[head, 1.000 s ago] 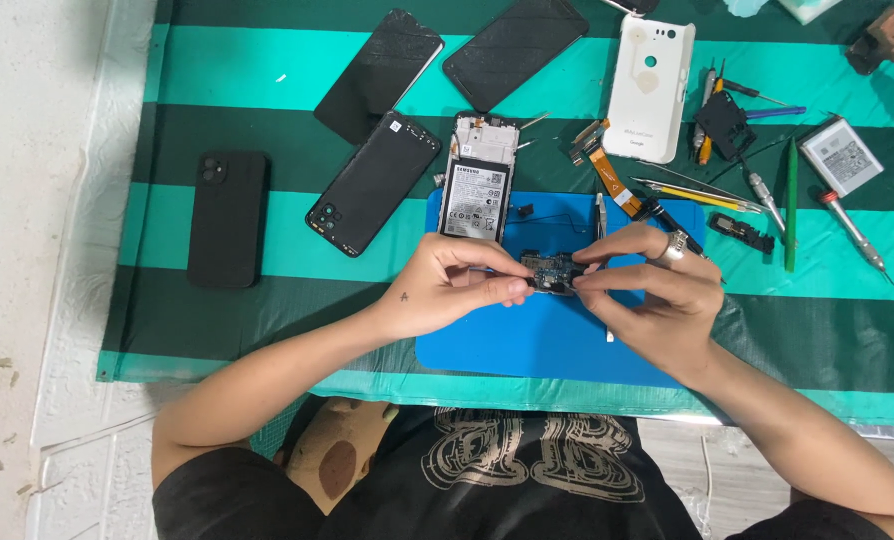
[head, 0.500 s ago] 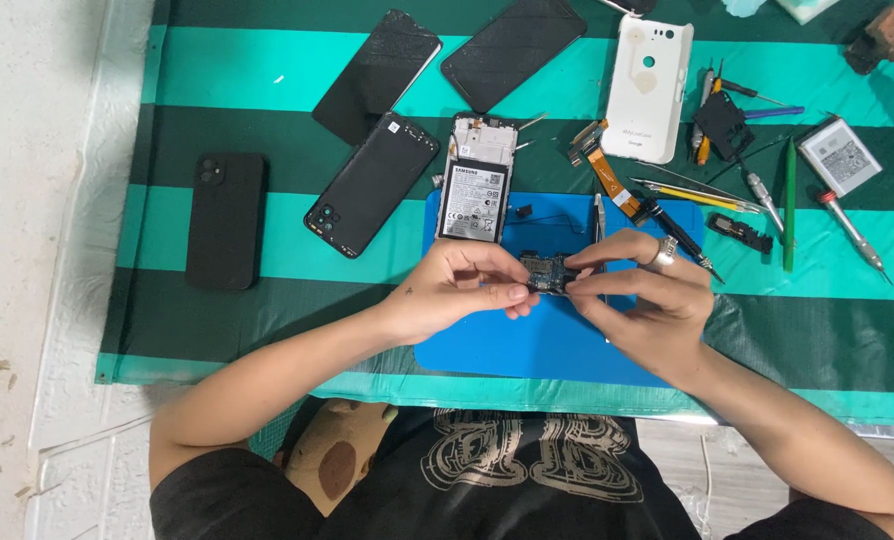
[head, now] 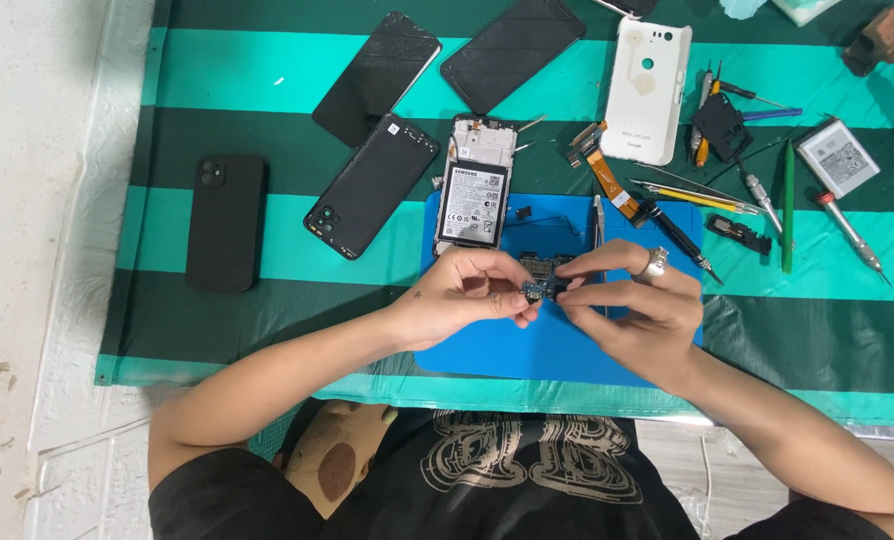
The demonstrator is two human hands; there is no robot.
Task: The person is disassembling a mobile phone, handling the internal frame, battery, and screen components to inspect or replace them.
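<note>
Two hands: the left hand (head: 467, 295) and right hand (head: 632, 310) meet fingertip to fingertip, both pinched narrow on a small circuit board (head: 540, 290) held just above the blue mat (head: 527, 350).
Board position: between the two hands, in front of the person's chest, clear of the mat.
Risk, dropping: the board is tiny and gripped only at its edges; a slip would likely send it onto the mat or among the loose parts.
Risk, bending: opposite pulls from the two hands could flex or crack the thin board.
Risk, lost parts: a small dark piece (head: 523, 212) lies loose beyond the hands and could be brushed away by a wrist.
Beyond the hands: an opened phone (head: 475, 190) showing its battery, three dark phone panels, a white back cover (head: 647, 90).
Right of the right hand: screwdrivers (head: 852, 232), a green pry stick (head: 788, 205), a loose battery (head: 839, 157).
Surface: a green-striped cloth (head: 267, 70) spread over a pale tiled floor (head: 27, 200).
Room: not otherwise visible.
</note>
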